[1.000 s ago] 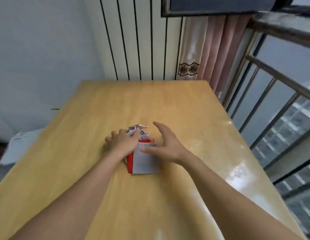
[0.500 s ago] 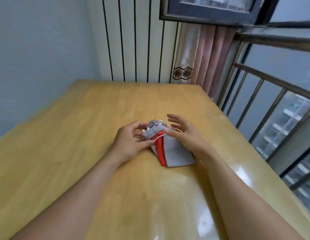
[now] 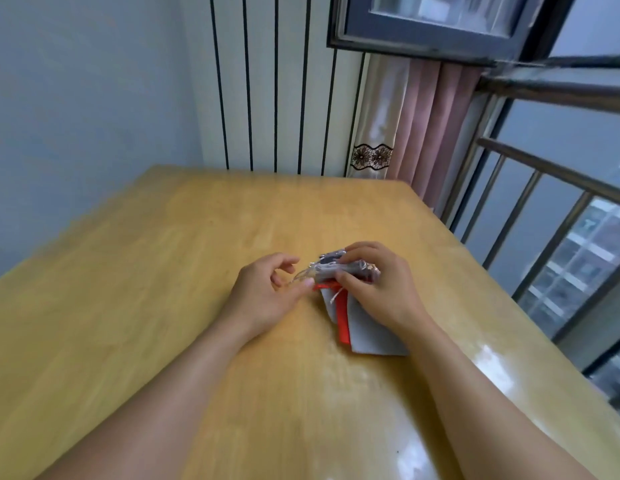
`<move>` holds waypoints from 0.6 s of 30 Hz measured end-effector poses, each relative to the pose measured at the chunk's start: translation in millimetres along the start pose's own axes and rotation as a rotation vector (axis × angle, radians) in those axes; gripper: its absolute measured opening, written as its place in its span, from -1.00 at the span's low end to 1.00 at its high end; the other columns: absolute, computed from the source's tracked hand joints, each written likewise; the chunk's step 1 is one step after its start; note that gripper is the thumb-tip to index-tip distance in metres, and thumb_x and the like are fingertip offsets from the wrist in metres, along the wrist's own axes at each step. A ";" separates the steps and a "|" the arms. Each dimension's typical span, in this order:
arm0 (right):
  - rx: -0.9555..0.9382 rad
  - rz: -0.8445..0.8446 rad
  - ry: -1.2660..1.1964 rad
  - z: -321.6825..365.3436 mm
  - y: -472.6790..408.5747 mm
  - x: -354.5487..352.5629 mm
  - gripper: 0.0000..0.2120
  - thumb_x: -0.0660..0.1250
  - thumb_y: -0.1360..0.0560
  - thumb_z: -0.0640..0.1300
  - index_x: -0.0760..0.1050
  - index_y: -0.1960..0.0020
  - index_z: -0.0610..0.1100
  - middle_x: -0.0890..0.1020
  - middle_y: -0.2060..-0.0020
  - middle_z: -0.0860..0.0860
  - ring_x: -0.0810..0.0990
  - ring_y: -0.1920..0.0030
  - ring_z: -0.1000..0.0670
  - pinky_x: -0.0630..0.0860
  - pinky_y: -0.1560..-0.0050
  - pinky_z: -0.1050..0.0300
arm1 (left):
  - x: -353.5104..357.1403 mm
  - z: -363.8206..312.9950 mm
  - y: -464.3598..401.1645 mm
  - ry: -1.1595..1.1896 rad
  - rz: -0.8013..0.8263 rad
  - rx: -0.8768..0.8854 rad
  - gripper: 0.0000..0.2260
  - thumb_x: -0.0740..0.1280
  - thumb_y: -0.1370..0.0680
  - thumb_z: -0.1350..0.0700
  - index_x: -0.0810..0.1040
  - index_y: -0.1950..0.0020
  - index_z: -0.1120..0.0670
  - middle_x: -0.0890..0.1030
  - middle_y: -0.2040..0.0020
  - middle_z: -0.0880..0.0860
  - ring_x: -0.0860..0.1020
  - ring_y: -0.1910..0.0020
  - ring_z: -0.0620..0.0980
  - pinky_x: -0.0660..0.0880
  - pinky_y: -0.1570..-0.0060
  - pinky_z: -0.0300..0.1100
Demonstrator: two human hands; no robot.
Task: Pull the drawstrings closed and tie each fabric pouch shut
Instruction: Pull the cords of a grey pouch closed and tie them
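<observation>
A small stack of fabric pouches (image 3: 365,336), grey with a red one showing at the left edge, lies on the wooden table (image 3: 163,271). My right hand (image 3: 377,289) rests on the stack and grips the bunched grey top of the upper pouch. A thin pale drawstring (image 3: 303,274) runs out from that top to the left. My left hand (image 3: 267,292) pinches the drawstring between thumb and fingertip, just left of the pouch. A second loose cord end hangs over the red edge.
The table's far edge meets a striped wall panel (image 3: 267,81) and a pink curtain (image 3: 429,126). A metal railing (image 3: 544,209) and window run along the right side, close to the table's right edge.
Both hands have shifted from lying over the stack to working its top: the right hand now clamps the gathered mouth, and the left hand has drawn the cord out to the left.
</observation>
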State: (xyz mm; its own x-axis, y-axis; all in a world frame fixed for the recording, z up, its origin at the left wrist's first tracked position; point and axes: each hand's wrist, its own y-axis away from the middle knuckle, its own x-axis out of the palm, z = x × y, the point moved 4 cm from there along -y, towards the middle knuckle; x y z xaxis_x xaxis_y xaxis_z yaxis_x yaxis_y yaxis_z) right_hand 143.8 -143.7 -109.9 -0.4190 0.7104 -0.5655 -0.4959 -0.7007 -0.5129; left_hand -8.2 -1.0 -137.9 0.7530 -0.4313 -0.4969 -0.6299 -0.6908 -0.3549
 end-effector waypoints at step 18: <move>0.515 0.355 0.104 -32.8 -85.9 14.1 -0.86 0.51 -0.46 -0.19 0.61 0.26 -0.12 0.54 0.41 0.01 0.45 0.40 0.08 0.36 0.50 0.33 | 5.9 6.9 -19.2 -0.277 0.015 -0.146 -0.81 0.23 -0.56 -0.13 0.53 -0.14 -0.22 0.60 0.07 -0.30 0.60 0.05 -0.13 0.46 0.00 -0.15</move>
State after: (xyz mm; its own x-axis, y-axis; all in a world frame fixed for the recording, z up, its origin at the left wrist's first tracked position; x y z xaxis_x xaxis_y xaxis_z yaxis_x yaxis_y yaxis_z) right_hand 205.5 -75.6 -95.0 -0.5615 0.4123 -0.7174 -0.6537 -0.7526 0.0790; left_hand 7.0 13.8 -139.5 0.6505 -0.2813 -0.7055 -0.5915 -0.7703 -0.2382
